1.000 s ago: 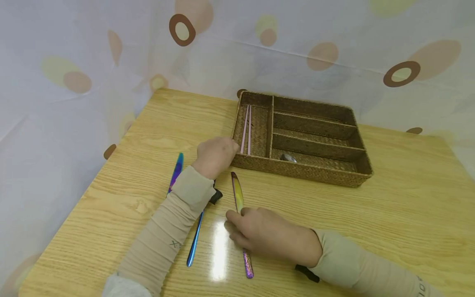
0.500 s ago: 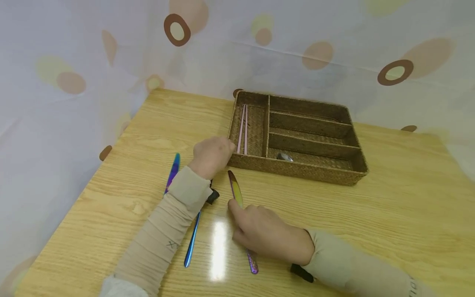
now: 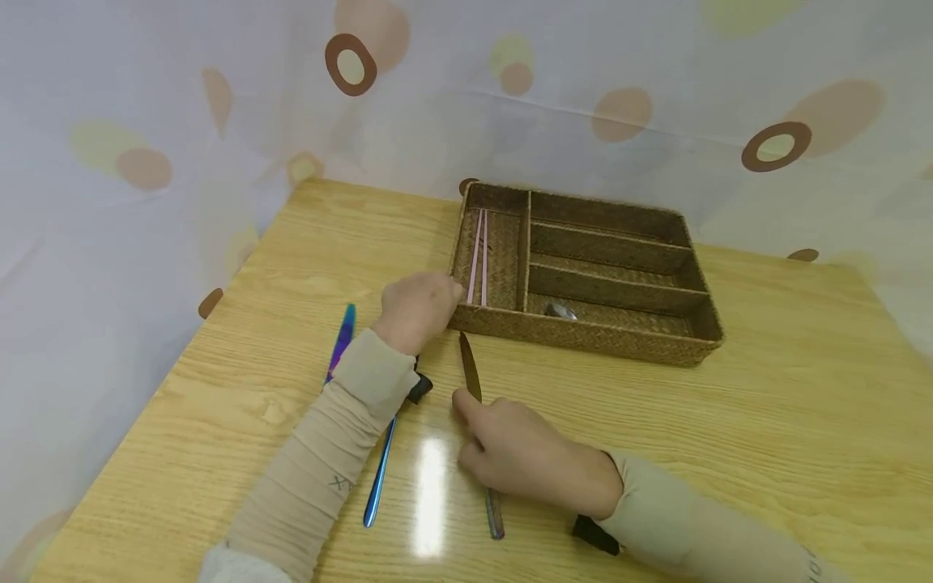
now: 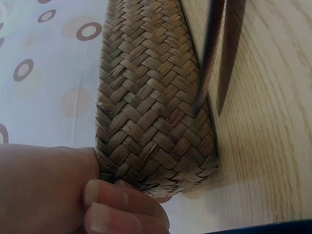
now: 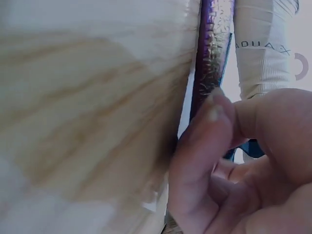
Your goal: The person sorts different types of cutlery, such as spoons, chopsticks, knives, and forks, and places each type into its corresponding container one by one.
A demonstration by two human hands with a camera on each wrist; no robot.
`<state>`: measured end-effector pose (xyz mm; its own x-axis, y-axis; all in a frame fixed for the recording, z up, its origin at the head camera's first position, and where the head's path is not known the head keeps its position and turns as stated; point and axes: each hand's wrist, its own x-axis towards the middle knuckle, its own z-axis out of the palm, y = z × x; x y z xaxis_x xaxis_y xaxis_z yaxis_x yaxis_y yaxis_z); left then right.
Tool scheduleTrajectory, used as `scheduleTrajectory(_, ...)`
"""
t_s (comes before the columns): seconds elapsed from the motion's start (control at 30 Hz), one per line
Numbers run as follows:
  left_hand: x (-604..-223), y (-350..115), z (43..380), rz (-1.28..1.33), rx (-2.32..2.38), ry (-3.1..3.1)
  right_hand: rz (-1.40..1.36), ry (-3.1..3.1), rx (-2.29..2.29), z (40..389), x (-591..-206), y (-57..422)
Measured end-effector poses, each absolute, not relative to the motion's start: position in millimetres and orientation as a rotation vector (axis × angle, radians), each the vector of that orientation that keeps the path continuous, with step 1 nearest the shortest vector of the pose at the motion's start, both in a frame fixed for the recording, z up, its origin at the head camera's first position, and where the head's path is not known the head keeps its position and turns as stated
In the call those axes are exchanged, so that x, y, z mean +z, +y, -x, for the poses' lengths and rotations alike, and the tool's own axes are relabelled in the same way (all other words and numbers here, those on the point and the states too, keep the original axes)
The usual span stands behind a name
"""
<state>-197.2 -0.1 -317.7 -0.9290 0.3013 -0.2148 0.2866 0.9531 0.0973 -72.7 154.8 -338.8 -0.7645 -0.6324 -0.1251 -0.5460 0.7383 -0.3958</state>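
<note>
My left hand [image 3: 419, 309] grips the near left corner of a brown woven cutlery tray [image 3: 590, 340]; in the left wrist view its fingers curl at the wicker wall [image 4: 151, 97]. My right hand [image 3: 535, 457] pinches a purple-and-gold table knife [image 3: 471, 374] between thumb and fingers. The knife's blade points at the tray's front wall, and its textured handle [image 5: 210, 53] shows in the right wrist view. The blade looks slightly raised off the table, with its shadow beside it in the left wrist view.
Two pink chopsticks [image 3: 484, 259] lie in the tray's left compartment. A silvery spoon-like end [image 3: 560, 311] shows in the front right compartment. Left of my left forearm lies a blue-purple knife blade [image 3: 342, 340]; a blue handle [image 3: 379, 478] emerges on its other side.
My right hand has closed its fingers on the knife, which has turned so its blade looks darker and narrower. My left hand stays at the tray corner.
</note>
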Motion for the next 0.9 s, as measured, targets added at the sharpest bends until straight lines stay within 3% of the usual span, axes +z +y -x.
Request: scheduleTrajectory(0.9, -317, 1, 197, -0.456, 0.055, 2.869, 1.002, 2.556, -0.856, 72, -326, 198)
